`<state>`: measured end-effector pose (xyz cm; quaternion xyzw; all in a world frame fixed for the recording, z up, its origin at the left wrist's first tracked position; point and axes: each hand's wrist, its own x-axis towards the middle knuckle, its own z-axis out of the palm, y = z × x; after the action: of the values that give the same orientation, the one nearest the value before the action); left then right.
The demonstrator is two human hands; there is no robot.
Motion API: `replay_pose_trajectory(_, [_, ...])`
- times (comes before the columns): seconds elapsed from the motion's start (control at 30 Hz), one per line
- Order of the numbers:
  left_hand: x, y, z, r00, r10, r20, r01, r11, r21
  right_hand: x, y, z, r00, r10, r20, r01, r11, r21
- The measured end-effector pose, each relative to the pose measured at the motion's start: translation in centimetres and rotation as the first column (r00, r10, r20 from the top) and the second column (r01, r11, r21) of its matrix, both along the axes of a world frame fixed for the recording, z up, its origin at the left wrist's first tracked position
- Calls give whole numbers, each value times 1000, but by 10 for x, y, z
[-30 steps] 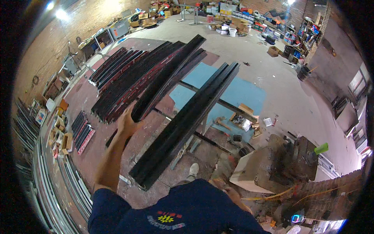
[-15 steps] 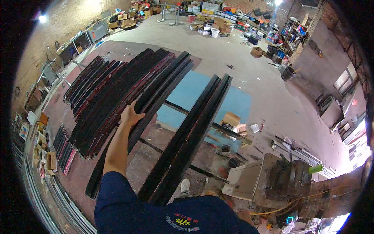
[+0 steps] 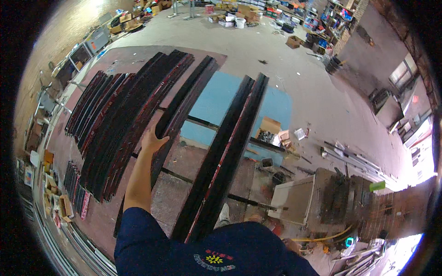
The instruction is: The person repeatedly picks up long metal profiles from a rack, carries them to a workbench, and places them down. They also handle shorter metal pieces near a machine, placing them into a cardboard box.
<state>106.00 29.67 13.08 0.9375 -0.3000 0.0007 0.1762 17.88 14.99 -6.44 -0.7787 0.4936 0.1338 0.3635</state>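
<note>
Our left hand (image 3: 153,140) is out ahead of us, arm stretched straight, fingers wrapped over the left edge of a long black metal profile (image 3: 184,108). Thumb sits on the near side, so it's a proper grasp, not just a touch. That profile runs away from the hand, up and slightly right, and comes back past the wrist toward our left hip, where its near end drops out of sight behind the arm.

Right hand: not in view. We can't tell its state; the navy shirt blocks the lower edge where it would come in.

Just right of the held profile, clear of the hand, a second pair of black profiles (image 3: 225,156) lies side by side, with a thin red line showing along the seam between them. They run roughly parallel to the held one, near end close to our body, beside a pale shoe (image 3: 224,214).

Left of the hand, just beyond the forearm, a wide stack of black profiles (image 3: 122,119) lies flat on the floor, fanned a little, some with reddish edges.

Under the profiles, thin dark cross rails (image 3: 198,177) span the gap ahead of the hand, over a blue floor patch (image 3: 216,99).

Further right, well apart from the hand: an open cardboard box (image 3: 269,129) with small parts, and a pale machine cabinet (image 3: 294,198) nearer our body.
</note>
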Motion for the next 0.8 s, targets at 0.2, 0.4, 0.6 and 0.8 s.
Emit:
replay_pose_trajectory(0.2, [-85,-53,0,925,-257,280,301,945,-129,42,1,59,998,-26,55,29,997,-67])
replay_pose_trajectory(0.4, [-199,-78,-58,941,-141,-308,127,990,-66,46,6,59,973,-224,55,226,974,-24])
replay_pose_trajectory(0.6, [-203,-87,-90,834,50,-550,-25,998,54,44,23,72,993,3,-115,2,999,38])
replay_pose_trajectory(0.8, [-224,-85,-51,960,-158,-230,139,985,-98,32,57,70,990,-140,-12,140,990,14])
